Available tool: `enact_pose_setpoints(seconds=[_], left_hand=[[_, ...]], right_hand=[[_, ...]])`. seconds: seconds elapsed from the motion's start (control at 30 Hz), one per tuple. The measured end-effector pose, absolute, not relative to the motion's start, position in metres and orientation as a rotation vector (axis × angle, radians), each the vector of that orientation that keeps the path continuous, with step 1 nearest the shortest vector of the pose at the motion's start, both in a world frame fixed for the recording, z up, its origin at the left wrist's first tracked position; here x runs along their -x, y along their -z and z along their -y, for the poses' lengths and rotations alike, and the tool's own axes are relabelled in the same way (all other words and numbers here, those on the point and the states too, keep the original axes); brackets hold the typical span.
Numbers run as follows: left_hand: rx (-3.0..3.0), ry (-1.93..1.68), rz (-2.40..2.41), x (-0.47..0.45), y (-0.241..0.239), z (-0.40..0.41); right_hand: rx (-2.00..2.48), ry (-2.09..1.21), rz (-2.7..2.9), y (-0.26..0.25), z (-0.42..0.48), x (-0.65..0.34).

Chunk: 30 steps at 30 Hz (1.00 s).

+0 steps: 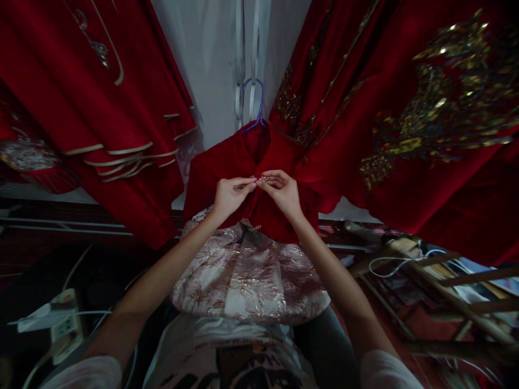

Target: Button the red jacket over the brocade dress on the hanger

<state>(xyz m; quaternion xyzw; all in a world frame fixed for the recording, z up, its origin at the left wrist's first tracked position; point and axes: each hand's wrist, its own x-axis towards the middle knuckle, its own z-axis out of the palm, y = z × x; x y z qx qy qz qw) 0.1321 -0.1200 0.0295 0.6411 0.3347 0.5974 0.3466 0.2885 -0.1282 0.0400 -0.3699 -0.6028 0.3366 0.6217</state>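
Observation:
A small red jacket (211, 162) hangs in front of me on a purple hanger (261, 100). At its front opening my left hand (231, 197) and my right hand (284, 192) meet, fingertips pinched together. Between them sits a small beaded frog fastener (263, 179), one hand gripping each side; the fingers hide most of it. Lower on the jacket front is another beaded fastener (256, 227). Below the jacket spreads a pale pink brocade skirt (247, 275) with a shiny pattern, reaching close to my lap.
Red garments with light piping (121, 108) hang at left. Another red garment with gold sequin embroidery (421, 119) hangs at right. A white power strip (67, 327) with cables lies at lower left. A wooden frame (466, 319) and white cable (389, 265) stand at lower right.

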Motion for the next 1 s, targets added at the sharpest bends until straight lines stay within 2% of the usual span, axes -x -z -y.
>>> enact_pose_setpoints(seconds=[0.17, 0.43, 0.6, 0.77, 0.87, 1.0], left_hand=[[-1.715, -1.551, -0.874, -0.133, -0.026, 0.119], [-1.619, -1.546, -0.825, -0.152, -0.017, 0.125], [-1.437, -1.656, -0.768, -0.158, -0.008, 0.131], [-1.433, -1.571, -0.757, -0.15, -0.002, 0.135], [-1.656, -1.662, -0.947, -0.138, 0.003, 0.138], [-1.997, -1.768, -1.455, -0.12, 0.017, 0.139]], right_hand=[[0.904, -0.777, 1.401, -0.04, 0.126, -0.287], [1.026, -0.566, 1.304, -0.034, 0.12, -0.267], [0.96, -0.625, 1.246, -0.02, 0.122, -0.258], [0.984, -0.717, 1.466, -0.008, 0.14, -0.275], [1.123, -0.701, 1.64, -0.006, 0.15, -0.296], [1.276, -0.665, 1.762, -0.011, 0.153, -0.328]])
